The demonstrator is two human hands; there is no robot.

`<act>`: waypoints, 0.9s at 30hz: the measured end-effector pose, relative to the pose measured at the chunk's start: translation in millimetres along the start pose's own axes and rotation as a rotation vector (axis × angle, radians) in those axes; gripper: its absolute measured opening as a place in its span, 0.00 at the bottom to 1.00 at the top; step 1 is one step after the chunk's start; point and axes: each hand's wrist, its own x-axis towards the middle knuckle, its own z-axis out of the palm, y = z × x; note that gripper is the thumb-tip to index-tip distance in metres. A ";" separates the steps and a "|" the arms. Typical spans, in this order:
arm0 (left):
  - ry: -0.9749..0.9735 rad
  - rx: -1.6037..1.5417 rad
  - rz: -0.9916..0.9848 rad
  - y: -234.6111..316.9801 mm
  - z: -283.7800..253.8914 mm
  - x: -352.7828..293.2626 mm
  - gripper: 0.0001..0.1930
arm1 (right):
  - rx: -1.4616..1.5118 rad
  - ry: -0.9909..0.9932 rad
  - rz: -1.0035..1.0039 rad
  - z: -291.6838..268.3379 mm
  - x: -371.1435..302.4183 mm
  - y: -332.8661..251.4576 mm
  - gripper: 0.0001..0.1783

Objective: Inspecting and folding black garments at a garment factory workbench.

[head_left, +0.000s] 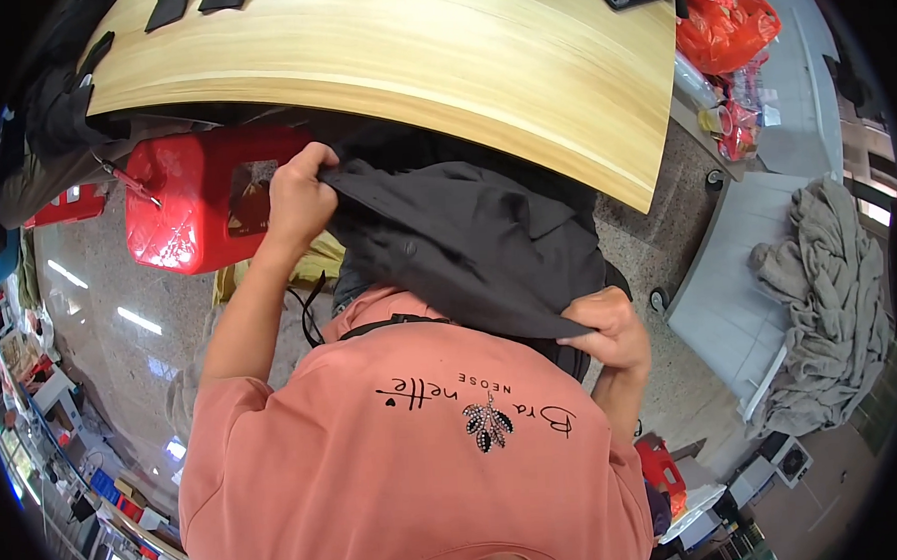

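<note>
Wood-grain table (408, 42) spans the top of the frame, over a speckled floor (162, 363). Black cloth (466, 229) lies at centre, below the table's front edge and across the lap. Left hand (302, 196), left of centre, is closed on the cloth's upper left edge. Right hand (613, 328), right of centre, pinches its lower right corner between thumb and fingers. Cloth hangs taut along the lower edge, creased elsewhere. Red plastic item (165, 207), kind unclear, stands just beside the left hand; yellow cloth (318, 266) lies below it. Grey cloth (834, 293) is heaped at far right.

Risks, as judged: slippage if the right pinch loosens; snagging on the table edge if lifted close; dragging if the slack middle drops.
</note>
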 end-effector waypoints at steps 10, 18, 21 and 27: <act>-0.088 0.174 0.535 36.6 -6.0 -21.0 0.29 | -0.369 0.200 -0.079 38.8 42.2 11.6 0.13; -0.076 0.074 0.658 63.9 21.2 -27.2 0.19 | -0.690 -0.149 -0.138 60.3 58.6 23.0 0.05; -0.100 0.010 0.711 72.2 24.0 -18.9 0.14 | -0.617 -0.153 -0.019 56.8 37.4 25.6 0.05; -0.441 -0.392 0.496 89.2 29.2 -10.7 0.05 | -0.587 0.105 -0.174 62.7 34.0 17.3 0.06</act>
